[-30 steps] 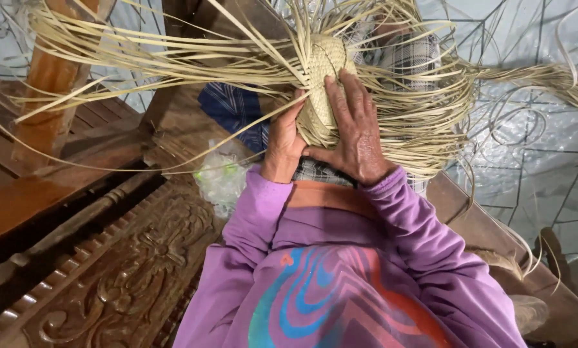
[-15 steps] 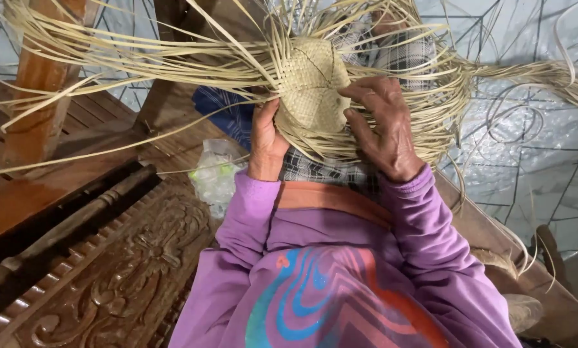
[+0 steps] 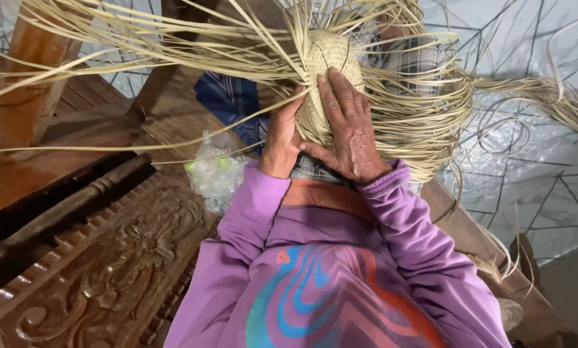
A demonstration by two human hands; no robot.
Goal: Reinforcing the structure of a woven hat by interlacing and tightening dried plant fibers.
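A half-woven dome of pale straw (image 3: 331, 64) sits in front of my chest, with long loose strands (image 3: 173, 58) fanning out left and right. My left hand (image 3: 281, 138) grips its left lower edge, thumb against the weave. My right hand (image 3: 347, 129) lies flat over the front of the woven dome, fingers spread upward. Purple sleeves (image 3: 392, 212) cover both arms.
A carved dark wooden bench (image 3: 108, 270) runs along the lower left. A crumpled clear plastic bag (image 3: 218, 174) lies on it beside my left elbow. Blue checked cloth (image 3: 231, 100) shows behind the straw. A shiny patterned floor (image 3: 534, 174) fills the right.
The woven dome has turned and shifted slightly left. My right hand moved from its right side to lie flat across its front; my left hand stays on the left edge.
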